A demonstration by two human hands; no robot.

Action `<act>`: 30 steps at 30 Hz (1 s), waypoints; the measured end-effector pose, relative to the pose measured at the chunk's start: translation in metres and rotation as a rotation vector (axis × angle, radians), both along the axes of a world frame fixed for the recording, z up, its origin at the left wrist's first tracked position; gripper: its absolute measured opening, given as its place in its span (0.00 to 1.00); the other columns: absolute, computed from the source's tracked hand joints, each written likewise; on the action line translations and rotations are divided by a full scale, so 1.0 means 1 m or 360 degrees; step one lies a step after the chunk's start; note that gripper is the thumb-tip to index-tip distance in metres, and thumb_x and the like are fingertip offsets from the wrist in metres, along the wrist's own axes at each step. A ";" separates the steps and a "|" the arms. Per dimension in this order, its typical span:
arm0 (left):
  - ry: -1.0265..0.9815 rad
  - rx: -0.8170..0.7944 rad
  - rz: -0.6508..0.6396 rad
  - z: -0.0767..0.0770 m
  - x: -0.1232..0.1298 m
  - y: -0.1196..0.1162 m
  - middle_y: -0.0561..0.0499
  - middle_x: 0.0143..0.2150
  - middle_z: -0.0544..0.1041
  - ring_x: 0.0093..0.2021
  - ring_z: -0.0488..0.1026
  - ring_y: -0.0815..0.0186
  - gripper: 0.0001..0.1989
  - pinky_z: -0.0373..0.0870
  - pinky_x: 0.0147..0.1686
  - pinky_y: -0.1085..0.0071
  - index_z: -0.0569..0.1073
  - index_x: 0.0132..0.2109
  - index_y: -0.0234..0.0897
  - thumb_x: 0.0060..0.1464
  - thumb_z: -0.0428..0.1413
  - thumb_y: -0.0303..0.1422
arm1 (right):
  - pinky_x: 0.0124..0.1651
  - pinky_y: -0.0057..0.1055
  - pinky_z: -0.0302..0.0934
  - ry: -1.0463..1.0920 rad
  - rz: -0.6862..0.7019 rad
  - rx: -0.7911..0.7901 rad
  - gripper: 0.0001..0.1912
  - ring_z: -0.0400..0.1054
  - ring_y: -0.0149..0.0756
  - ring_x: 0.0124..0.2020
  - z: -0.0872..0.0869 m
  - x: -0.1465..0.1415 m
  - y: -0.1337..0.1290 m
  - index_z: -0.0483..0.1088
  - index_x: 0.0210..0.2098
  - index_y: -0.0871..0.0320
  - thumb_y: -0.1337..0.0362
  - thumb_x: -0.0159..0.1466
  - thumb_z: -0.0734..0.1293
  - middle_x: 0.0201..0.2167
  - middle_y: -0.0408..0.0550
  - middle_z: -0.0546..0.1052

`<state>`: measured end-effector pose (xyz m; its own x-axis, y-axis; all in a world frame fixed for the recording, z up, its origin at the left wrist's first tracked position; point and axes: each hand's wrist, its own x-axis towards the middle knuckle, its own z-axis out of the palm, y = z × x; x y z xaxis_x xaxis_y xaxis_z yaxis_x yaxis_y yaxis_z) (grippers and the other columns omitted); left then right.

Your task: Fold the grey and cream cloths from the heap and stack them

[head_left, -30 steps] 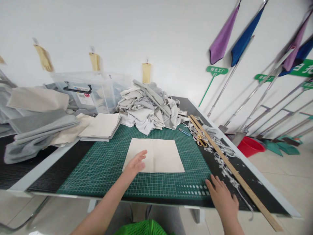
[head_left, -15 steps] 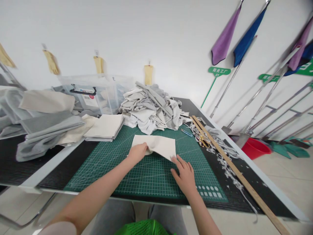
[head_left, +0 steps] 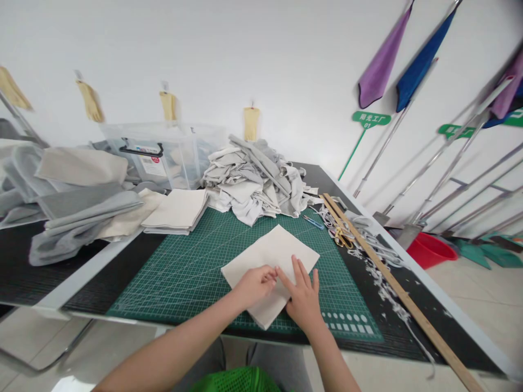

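counter (head_left: 90,267): standing against a white wall (head_left: 286,54), carrying a green cutting mat (head_left: 175,272)
cream cloth (head_left: 267,250): lying askew on the mat, under both hands
left grip (head_left: 257,286): showing curled fingers at the cloth; i cannot tell whether they are pinching it
right grip (head_left: 304,296): resting open on the cloth, fingers spreading apart
cloth stack (head_left: 175,209): sitting at the mat's far left
wooden ruler (head_left: 392,283): lying right of the mat
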<state>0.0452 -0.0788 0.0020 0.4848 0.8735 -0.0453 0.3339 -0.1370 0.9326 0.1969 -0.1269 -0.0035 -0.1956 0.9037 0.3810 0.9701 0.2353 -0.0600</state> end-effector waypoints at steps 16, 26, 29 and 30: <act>-0.0192 0.0399 0.0516 -0.004 -0.111 0.038 0.47 0.54 0.58 0.53 0.56 0.61 0.21 0.54 0.49 0.64 0.63 0.47 0.38 0.42 0.50 0.30 | 0.47 0.41 0.52 0.2405 0.0088 -0.0703 0.20 0.64 0.43 0.41 -0.020 -0.006 0.016 0.69 0.36 0.61 0.54 0.48 0.65 0.37 0.49 0.73; 0.0750 0.0681 -0.0690 -0.008 -0.092 0.020 0.55 0.57 0.53 0.57 0.46 0.61 0.18 0.33 0.53 0.54 0.61 0.49 0.55 0.49 0.47 0.41 | 0.51 0.40 0.45 0.1783 0.0734 -0.0997 0.11 0.66 0.38 0.35 -0.005 0.015 -0.003 0.72 0.28 0.56 0.56 0.50 0.64 0.31 0.47 0.75; 0.0733 0.0685 -0.0652 -0.014 -0.090 0.024 0.55 0.56 0.56 0.57 0.48 0.63 0.17 0.36 0.53 0.57 0.62 0.49 0.54 0.50 0.45 0.42 | 0.53 0.42 0.41 0.1204 0.0680 -0.0870 0.13 0.59 0.39 0.47 0.001 0.022 -0.004 0.70 0.34 0.52 0.57 0.49 0.65 0.45 0.49 0.68; 0.0728 0.0693 -0.0650 -0.014 -0.090 0.025 0.55 0.55 0.56 0.56 0.49 0.63 0.17 0.37 0.53 0.57 0.62 0.49 0.54 0.50 0.45 0.42 | 0.54 0.44 0.38 0.1011 0.0611 -0.0844 0.14 0.55 0.40 0.50 0.003 0.025 -0.004 0.69 0.36 0.49 0.57 0.49 0.64 0.49 0.48 0.64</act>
